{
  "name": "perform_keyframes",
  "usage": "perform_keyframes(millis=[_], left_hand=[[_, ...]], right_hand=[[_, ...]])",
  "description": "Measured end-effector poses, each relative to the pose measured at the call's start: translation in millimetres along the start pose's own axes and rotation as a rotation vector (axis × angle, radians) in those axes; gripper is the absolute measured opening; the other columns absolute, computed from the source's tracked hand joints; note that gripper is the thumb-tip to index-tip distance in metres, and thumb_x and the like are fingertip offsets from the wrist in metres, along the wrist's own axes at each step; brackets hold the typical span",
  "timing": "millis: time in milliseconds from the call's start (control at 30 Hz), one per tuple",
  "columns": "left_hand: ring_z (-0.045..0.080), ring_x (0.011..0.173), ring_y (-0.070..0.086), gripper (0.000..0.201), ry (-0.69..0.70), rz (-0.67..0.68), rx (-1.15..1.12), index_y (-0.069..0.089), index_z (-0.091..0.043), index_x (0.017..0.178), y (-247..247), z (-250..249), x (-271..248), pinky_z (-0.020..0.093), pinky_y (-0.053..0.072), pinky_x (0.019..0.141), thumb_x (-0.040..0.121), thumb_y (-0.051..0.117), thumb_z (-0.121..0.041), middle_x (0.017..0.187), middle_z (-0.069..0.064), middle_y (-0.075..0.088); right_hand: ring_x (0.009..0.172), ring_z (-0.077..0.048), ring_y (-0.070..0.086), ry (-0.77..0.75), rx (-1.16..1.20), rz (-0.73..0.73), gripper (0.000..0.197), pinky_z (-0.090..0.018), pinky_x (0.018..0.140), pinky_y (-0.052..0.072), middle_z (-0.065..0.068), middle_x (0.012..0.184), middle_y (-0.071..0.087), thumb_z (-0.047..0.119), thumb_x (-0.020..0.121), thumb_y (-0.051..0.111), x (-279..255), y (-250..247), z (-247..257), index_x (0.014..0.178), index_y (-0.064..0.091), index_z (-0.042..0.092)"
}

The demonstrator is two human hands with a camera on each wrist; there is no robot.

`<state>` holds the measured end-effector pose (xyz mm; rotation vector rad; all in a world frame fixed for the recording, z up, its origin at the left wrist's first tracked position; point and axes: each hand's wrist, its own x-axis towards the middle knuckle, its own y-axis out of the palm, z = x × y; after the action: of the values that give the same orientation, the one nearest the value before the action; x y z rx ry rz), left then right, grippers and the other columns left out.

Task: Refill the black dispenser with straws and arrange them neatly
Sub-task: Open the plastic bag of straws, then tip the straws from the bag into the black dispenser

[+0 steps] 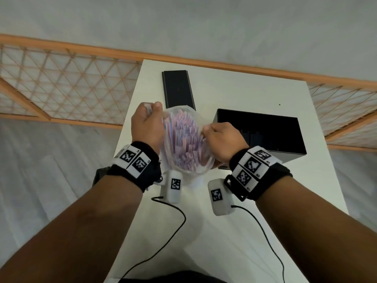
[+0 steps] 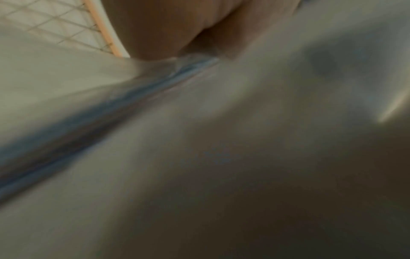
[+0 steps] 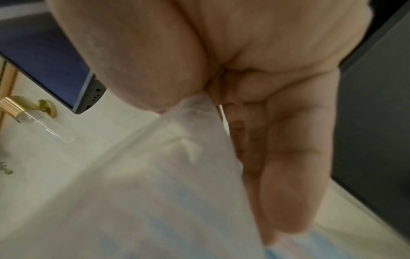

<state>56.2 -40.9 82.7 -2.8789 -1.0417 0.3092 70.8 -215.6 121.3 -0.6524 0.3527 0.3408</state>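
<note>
A clear plastic bag (image 1: 183, 137) packed with pink, blue and white wrapped straws stands upright over the middle of the white table (image 1: 234, 231). My left hand (image 1: 145, 123) grips the bag's left rim, my right hand (image 1: 219, 139) grips its right rim, and the mouth is stretched wide between them. The black dispenser box (image 1: 263, 131) sits open-topped just right of the bag, its inside dark. Its flat black lid (image 1: 177, 88) lies behind the bag. The left wrist view is blurred plastic bag (image 2: 155, 98). In the right wrist view my fingers (image 3: 286, 157) pinch the bag's film (image 3: 177, 157).
The table is narrow, with floor on both sides and a wooden lattice rail (image 1: 67, 78) behind it. Two black cables (image 1: 175, 227) trail from my wrist units across the near part of the table. The dispenser stands close to the table's right edge.
</note>
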Motion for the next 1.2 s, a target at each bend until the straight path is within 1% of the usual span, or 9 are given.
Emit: perform_keyframes(millis=[100,167,267,433,533,633,967,1133,1200], left_hand=[[0.023,0.099,0.066,0.029,-0.098,0.094,0.108,0.067,-0.015,0.098,6,0,-16,0.035,0.051,0.088,0.101,0.047,-0.035,0.103,0.004,0.072],[0.029,0.106,0.065,0.05,-0.154,0.136,0.184,0.069,-0.007,0.108,9,-3,-25,0.035,0.05,0.091,0.102,0.039,-0.046,0.112,0.009,0.072],[0.027,0.117,0.061,0.065,-0.166,0.132,0.188,0.067,-0.012,0.127,10,-12,-27,0.038,0.046,0.106,0.101,0.027,-0.057,0.127,0.006,0.068],[0.024,0.121,0.061,0.07,-0.321,0.202,0.014,0.057,-0.031,0.14,5,-26,-25,0.049,0.047,0.108,0.096,0.022,-0.071,0.129,-0.004,0.066],[0.036,0.115,0.062,0.061,-0.501,0.34,-0.12,0.057,-0.034,0.136,-3,-38,-33,0.064,0.045,0.103,0.101,0.02,-0.068,0.109,-0.006,0.069],[0.041,0.115,0.066,0.067,-0.479,0.452,-0.312,0.057,-0.035,0.138,-8,-45,-37,0.07,0.043,0.102,0.098,0.021,-0.074,0.127,0.0,0.069],[0.045,0.12,0.064,0.095,-0.487,0.587,-0.618,0.053,-0.016,0.143,2,-61,-19,0.071,0.046,0.098,0.084,0.033,-0.088,0.137,0.016,0.064],[0.04,0.141,0.045,0.077,-0.533,0.812,-0.745,0.042,-0.01,0.151,34,-71,-24,0.059,0.03,0.12,0.098,0.045,-0.066,0.15,0.024,0.049],[0.04,0.145,0.04,0.073,-0.529,0.848,-0.723,0.042,-0.006,0.151,44,-74,-29,0.058,0.029,0.121,0.098,0.056,-0.053,0.154,0.024,0.044]], right_hand=[[0.061,-0.022,0.069,-0.024,0.016,-0.015,0.045,-0.027,0.047,0.054,-0.007,0.073,0.064,0.036,0.102,0.038,5,8,2,0.09,0.066,0.003],[0.072,-0.034,0.071,-0.024,0.078,-0.008,0.051,-0.047,0.063,0.061,-0.013,0.087,0.069,0.047,0.097,0.034,7,11,3,0.09,0.064,0.006],[0.075,-0.038,0.072,-0.005,0.271,0.011,0.04,-0.048,0.054,0.059,-0.008,0.109,0.067,0.049,0.101,0.034,7,11,9,0.094,0.065,0.024],[0.087,-0.023,0.066,-0.033,0.443,0.075,0.038,-0.052,0.062,0.061,0.014,0.108,0.059,0.053,0.103,0.031,14,-2,14,0.126,0.06,0.042],[0.116,-0.032,0.06,-0.062,0.506,0.201,0.039,-0.061,0.074,0.058,0.004,0.135,0.058,0.063,0.096,0.033,17,-11,20,0.126,0.058,0.053],[0.124,-0.036,0.055,-0.076,0.536,0.3,0.039,-0.067,0.079,0.054,0.006,0.144,0.052,0.067,0.091,0.037,16,-17,28,0.12,0.06,0.056],[0.105,-0.038,0.068,-0.177,0.597,0.146,0.037,-0.066,0.094,0.048,-0.002,0.111,0.074,0.038,0.103,0.045,10,-55,46,0.098,0.077,0.021],[0.1,-0.032,0.069,-0.26,0.502,0.076,0.036,-0.052,0.095,0.051,-0.009,0.1,0.075,0.038,0.095,0.058,9,-74,47,0.069,0.073,0.018],[0.09,-0.029,0.07,-0.28,0.546,0.032,0.037,-0.043,0.085,0.052,-0.012,0.087,0.073,0.034,0.092,0.065,10,-80,44,0.06,0.067,0.015]])
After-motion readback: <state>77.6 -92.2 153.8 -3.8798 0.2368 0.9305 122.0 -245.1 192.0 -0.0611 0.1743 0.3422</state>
